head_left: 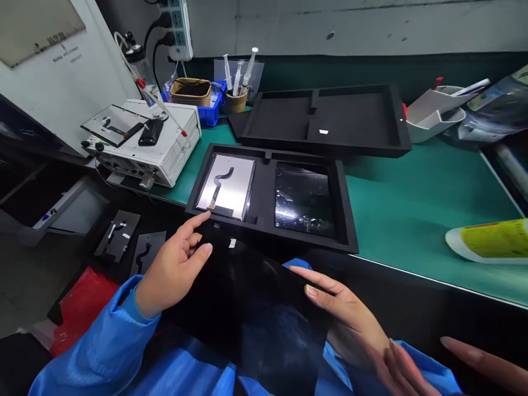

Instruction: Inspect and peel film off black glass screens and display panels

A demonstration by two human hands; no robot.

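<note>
A dark glossy screen panel (264, 297) with a small white label lies tilted in front of my body. My right hand (350, 308) pinches its right edge, thumb on the near face. My left hand (177, 264) is at the panel's upper left, thumb and index finger apart; it seems to hold nothing. Its index fingertip is close to the front rim of a black foam tray (264, 228). In the tray's left recess lies a silver-backed display (235, 184) with a curved flex cable. A black, film-covered screen (303, 198) fills the right recess.
Behind is another black foam tray (350, 118). A white instrument box (177, 135) stands left, carrying a display (115, 125). Syringes (249, 69) stand in a cup. A yellow-green package (490, 242) is at right. Fingers (482, 360) enter lower right; whose, I cannot tell.
</note>
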